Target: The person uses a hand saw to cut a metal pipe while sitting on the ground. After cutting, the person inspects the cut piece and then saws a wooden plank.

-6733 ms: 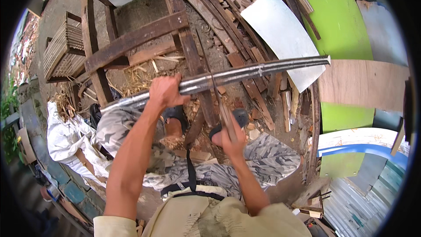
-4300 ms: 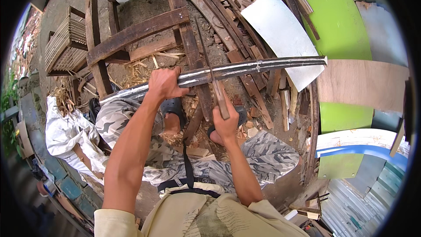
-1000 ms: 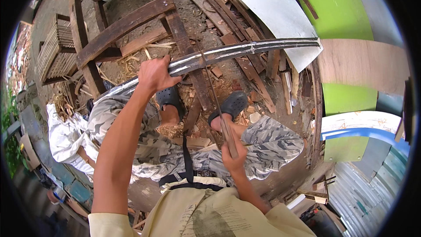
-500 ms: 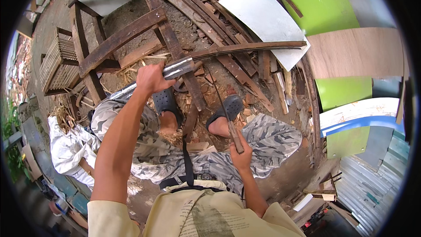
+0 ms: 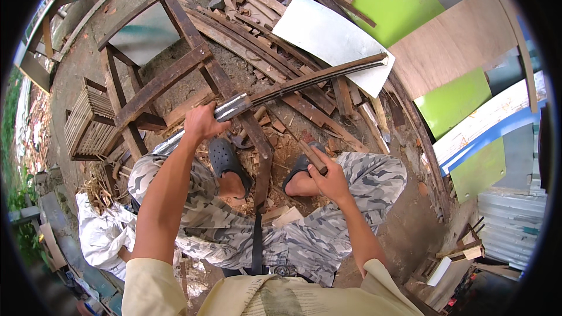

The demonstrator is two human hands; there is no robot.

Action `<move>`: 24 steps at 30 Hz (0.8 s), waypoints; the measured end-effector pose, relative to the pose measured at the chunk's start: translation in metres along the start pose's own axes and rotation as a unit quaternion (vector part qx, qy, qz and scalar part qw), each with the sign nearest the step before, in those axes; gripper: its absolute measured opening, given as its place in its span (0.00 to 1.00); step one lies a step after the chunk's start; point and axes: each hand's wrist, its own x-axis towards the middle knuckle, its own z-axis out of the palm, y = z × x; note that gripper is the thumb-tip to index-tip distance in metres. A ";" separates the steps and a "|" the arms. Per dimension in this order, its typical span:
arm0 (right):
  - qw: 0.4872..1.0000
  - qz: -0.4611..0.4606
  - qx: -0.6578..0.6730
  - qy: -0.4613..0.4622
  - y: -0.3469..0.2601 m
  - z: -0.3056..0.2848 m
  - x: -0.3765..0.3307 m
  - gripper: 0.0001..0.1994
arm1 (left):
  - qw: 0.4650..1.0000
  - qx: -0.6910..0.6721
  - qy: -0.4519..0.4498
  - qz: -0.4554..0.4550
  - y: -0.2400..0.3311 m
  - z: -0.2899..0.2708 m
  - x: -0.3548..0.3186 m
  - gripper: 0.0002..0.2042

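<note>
My left hand (image 5: pixel 202 124) is wrapped around a silver metal-covered bar (image 5: pixel 237 107), which slants across my left knee. A long dark wooden strip (image 5: pixel 322 76) runs on from the bar's far end toward the right. Under that end lies a beam of a dark wooden frame (image 5: pixel 158 85). My right hand (image 5: pixel 332 177), just above my right shoe, is closed around the wooden handle of a long thin-bladed tool (image 5: pixel 310 153). Its blade points forward and left toward the strip, foreshortened, so I cannot tell if it touches anything.
Wood chips (image 5: pixel 272 190) litter the ground between my dark clogs (image 5: pixel 225 161). Beyond lies a pile of planks (image 5: pixel 252 41) with a white sheet (image 5: pixel 333 38) on it. Green panels (image 5: pixel 374 0) and corrugated metal (image 5: pixel 509 219) stand at right. A slatted wooden piece (image 5: pixel 91 120) and white sack (image 5: pixel 105 234) are at left.
My right hand has moved forward with the bladed tool, and the blade now looks shorter. My left hand keeps its hold on the bar. The whole view has shifted and turned slightly.
</note>
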 end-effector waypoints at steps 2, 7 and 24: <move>1.000 0.018 0.000 -0.006 0.008 0.004 -0.004 0.26 | 0.999 -0.004 0.046 0.024 0.000 0.004 -0.004 0.36; 0.999 0.011 -0.030 -0.019 0.003 0.012 -0.003 0.28 | 0.965 -0.033 0.234 0.118 -0.007 0.015 -0.017 0.36; 0.979 -0.086 -0.168 -0.071 -0.125 0.016 0.177 0.34 | 0.963 -0.155 0.210 0.071 0.062 0.000 -0.085 0.20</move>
